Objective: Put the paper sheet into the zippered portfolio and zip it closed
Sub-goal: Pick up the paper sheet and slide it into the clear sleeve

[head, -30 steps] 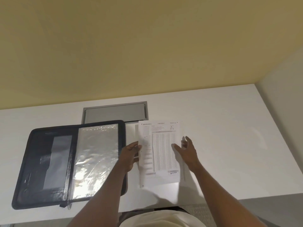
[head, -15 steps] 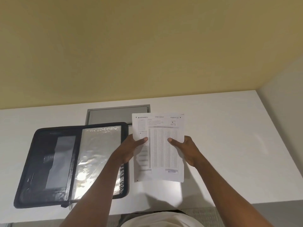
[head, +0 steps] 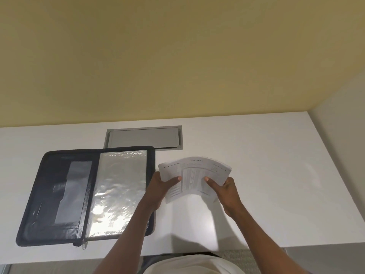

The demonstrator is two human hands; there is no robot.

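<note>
I hold the paper sheet (head: pixel 194 176) bowed above the bench (head: pixel 266 184), both hands (head: pixel 161 187) pinching its side edges, at 3 o'clock of the open portfolio (head: pixel 87 194); squeezing harder could crease it.

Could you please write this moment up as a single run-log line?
left hand: grips paper sheet | right hand: grips it too | sheet: bowed, above table | portfolio: open, unzipped, left of sheet

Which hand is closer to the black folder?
The left hand. It holds the paper right beside the open folder, at its right edge. The right hand grips the paper's far side, farther from the folder.
</note>
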